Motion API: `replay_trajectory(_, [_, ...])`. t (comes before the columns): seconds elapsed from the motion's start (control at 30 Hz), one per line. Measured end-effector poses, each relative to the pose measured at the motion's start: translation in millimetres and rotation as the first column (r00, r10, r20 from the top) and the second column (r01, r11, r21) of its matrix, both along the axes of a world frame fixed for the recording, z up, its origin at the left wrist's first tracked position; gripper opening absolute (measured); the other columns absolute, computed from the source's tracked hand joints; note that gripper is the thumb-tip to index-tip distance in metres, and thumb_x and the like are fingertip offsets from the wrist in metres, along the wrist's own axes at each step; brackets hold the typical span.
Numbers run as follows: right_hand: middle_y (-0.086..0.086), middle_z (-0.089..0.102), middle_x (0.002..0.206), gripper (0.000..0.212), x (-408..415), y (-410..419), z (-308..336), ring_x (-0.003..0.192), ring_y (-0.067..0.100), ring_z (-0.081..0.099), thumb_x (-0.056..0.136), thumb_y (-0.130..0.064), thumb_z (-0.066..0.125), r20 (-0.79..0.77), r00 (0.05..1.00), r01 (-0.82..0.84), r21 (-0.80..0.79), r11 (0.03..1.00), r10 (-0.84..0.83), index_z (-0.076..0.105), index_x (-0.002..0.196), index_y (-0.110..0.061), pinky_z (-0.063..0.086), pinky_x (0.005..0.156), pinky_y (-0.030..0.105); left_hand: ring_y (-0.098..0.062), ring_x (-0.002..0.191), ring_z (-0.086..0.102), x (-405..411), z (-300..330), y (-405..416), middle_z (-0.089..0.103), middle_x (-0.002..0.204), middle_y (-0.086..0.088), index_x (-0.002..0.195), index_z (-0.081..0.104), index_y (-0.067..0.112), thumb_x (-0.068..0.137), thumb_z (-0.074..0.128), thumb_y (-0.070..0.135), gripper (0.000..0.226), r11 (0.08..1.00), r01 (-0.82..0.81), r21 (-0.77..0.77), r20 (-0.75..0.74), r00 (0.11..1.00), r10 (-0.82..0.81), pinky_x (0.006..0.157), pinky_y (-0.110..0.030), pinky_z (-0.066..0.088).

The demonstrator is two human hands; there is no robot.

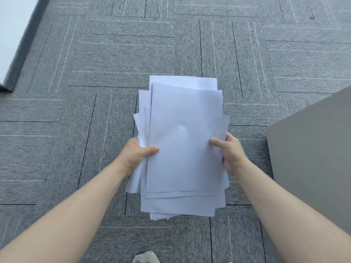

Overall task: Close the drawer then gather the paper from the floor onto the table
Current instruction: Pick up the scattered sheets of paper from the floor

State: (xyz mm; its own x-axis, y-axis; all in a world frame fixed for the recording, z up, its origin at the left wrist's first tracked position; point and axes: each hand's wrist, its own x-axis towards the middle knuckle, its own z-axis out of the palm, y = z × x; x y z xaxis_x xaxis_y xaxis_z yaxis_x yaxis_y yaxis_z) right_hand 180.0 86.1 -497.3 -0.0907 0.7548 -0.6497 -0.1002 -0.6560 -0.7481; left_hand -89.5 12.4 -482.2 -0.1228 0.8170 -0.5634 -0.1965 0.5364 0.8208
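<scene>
Hands (182, 154) outstretched, both clamped on opposite sides of uneven paper stack (184, 149), thumbs on top.

The light is soft, even daylight, quite bright, with a cool blue-grey tint. The brightest area is a pale washed-out patch (13, 25) at 10 o'clock. Shadows are very weak; the paper (185, 149) throws almost none on the carpet (114, 59). The white sheets look flat, with little detail, but are not fully burnt out. The carpet lines are smeared by motion blur, strongest toward 9 and 12 o'clock. Wide-angle distortion stretches the forearms at 6 o'clock.
</scene>
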Motion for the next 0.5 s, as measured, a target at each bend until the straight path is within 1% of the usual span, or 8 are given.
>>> replay_trajectory(0.07, [0.008, 0.077, 0.091, 0.028, 1.7, 3.2, 34.2, 0.071, 0.024, 0.072, 0.083, 0.008, 0.064, 0.007, 1.0, 0.014, 0.025, 1.0, -0.014, 0.069, 0.1, -0.014, 0.059, 0.066, 0.036, -0.012, 0.073, 0.071, 4.0, 30.8, 5.5, 0.076, 0.078, 0.005, 0.1, 0.066, 0.006, 0.071, 0.071, -0.011, 0.034, 1.0, -0.012, 0.004, -0.026, 1.0, 0.012, 0.07, -0.027, 0.059])
replay_trajectory(0.13, [0.005, 0.078, 0.084, 0.027, 1.8, 6.6, 73.4, 0.069, 0.022, 0.073, 0.083, 0.009, 0.063, 0.029, 0.999, 0.015, 0.061, 0.998, -0.017, 0.069, 0.095, -0.014, 0.06, 0.068, 0.037, -0.009, 0.071, 0.071, 8.4, 64.6, 11.4, 0.076, 0.075, 0.008, 0.096, 0.066, 0.009, 0.074, 0.067, -0.013, 0.031, 0.999, -0.027, 0.02, -0.051, 0.998, 0.028, 0.067, -0.024, 0.058])
replay_trajectory(0.23, [0.005, 0.078, 0.084, 0.027, -1.5, 12.2, 137.4, 0.073, 0.023, 0.072, 0.083, 0.011, 0.062, 0.075, 0.997, 0.018, 0.137, 0.99, -0.029, 0.07, 0.096, -0.011, 0.06, 0.074, 0.041, -0.005, 0.068, 0.071, 15.5, 122.9, 21.0, 0.075, 0.072, 0.011, 0.092, 0.066, 0.011, 0.076, 0.068, -0.012, 0.028, 0.997, -0.065, 0.047, -0.09, 0.994, 0.069, 0.063, -0.02, 0.056])
replay_trajectory(0.3, [0.003, 0.078, 0.083, 0.027, -5.5, 15.5, 184.7, 0.075, 0.022, 0.072, 0.082, 0.011, 0.062, 0.103, 0.993, 0.044, 0.197, 0.979, -0.065, 0.071, 0.094, -0.012, 0.059, 0.077, 0.042, -0.006, 0.07, 0.071, 19.8, 163.8, 27.8, 0.075, 0.074, 0.011, 0.092, 0.067, 0.013, 0.077, 0.07, -0.006, 0.025, 0.992, -0.104, 0.067, -0.123, 0.986, 0.112, 0.064, -0.021, 0.055])
replay_trajectory(0.37, [0.0, 0.077, 0.081, 0.026, -9.5, 17.2, 237.0, 0.073, 0.019, 0.071, 0.083, 0.01, 0.062, 0.138, 0.985, 0.071, 0.246, 0.967, -0.108, 0.072, 0.09, -0.013, 0.059, 0.075, 0.041, -0.005, 0.071, 0.071, 24.6, 209.1, 35.1, 0.075, 0.078, 0.01, 0.094, 0.068, 0.014, 0.078, 0.072, 0.002, 0.02, 0.987, -0.13, 0.094, -0.16, 0.977, 0.144, 0.067, -0.023, 0.055])
replay_trajectory(0.43, [-0.002, 0.074, 0.077, 0.024, -10.3, 16.7, 292.2, 0.071, 0.015, 0.067, 0.084, 0.008, 0.061, 0.145, 0.976, 0.113, 0.301, 0.947, -0.163, 0.071, 0.087, -0.014, 0.057, 0.07, 0.035, -0.002, 0.071, 0.07, 33.2, 260.5, 44.1, 0.073, 0.084, 0.008, 0.097, 0.068, 0.013, 0.08, 0.072, 0.008, 0.018, 0.982, -0.142, 0.126, -0.185, 0.969, 0.164, 0.07, -0.021, 0.055])
replay_trajectory(0.5, [-0.005, 0.071, 0.075, 0.021, -7.4, 14.8, 347.1, 0.07, 0.013, 0.063, 0.086, 0.005, 0.062, 0.137, 0.966, 0.157, 0.362, 0.919, -0.219, 0.07, 0.084, -0.015, 0.053, 0.066, 0.029, 0.001, 0.07, 0.069, 43.5, 311.6, 54.2, 0.074, 0.08, 0.012, 0.094, 0.07, 0.015, 0.082, 0.07, 0.009, 0.014, 0.977, -0.147, 0.155, -0.185, 0.967, 0.175, 0.066, -0.016, 0.053])
